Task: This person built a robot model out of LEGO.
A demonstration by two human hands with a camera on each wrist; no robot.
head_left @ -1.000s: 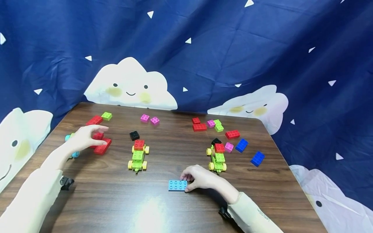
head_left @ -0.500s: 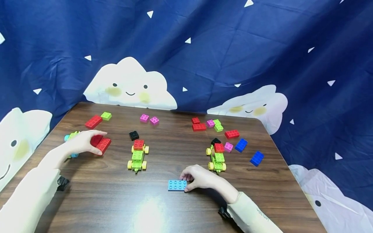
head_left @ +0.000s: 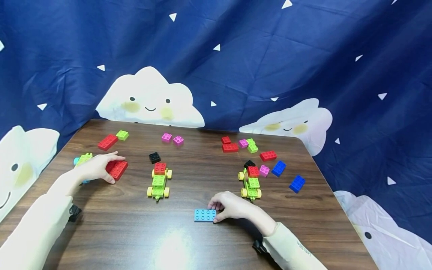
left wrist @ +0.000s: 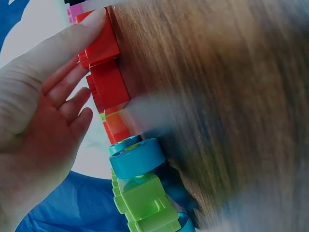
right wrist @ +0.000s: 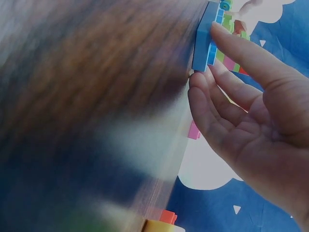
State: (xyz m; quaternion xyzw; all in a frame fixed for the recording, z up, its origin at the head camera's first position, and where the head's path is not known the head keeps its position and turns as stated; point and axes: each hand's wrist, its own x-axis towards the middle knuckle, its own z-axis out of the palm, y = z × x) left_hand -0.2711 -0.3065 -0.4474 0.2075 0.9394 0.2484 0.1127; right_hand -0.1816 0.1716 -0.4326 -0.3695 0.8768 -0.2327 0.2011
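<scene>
At the left, my left hand [head_left: 96, 167] arches over two red bricks [head_left: 120, 170] lying side by side. Its thumb [left wrist: 89, 29] lies along a red brick [left wrist: 105, 47] in the left wrist view, while the other fingers stay loosely spread behind. Beside that wrist is a green vehicle base with light-blue wheels [left wrist: 137, 159], partly covered by the hand in the head view. My right hand [head_left: 233, 205] holds the right end of a flat light-blue brick [head_left: 204, 215] on the table, thumb at the near edge and fingers at the far edge.
Two green vehicles with yellow wheels [head_left: 158, 183] [head_left: 251, 185] stand mid-table, each with a red brick on it. Black [head_left: 154, 157], pink [head_left: 166, 137], green [head_left: 122, 135], red [head_left: 268, 155] and dark-blue bricks [head_left: 297, 183] lie scattered. A blue curtain [head_left: 216, 67] hangs behind the table.
My left hand has come down lower over the red bricks, its thumb moving toward the near side of the front one. The right hand and the light-blue brick have stayed put.
</scene>
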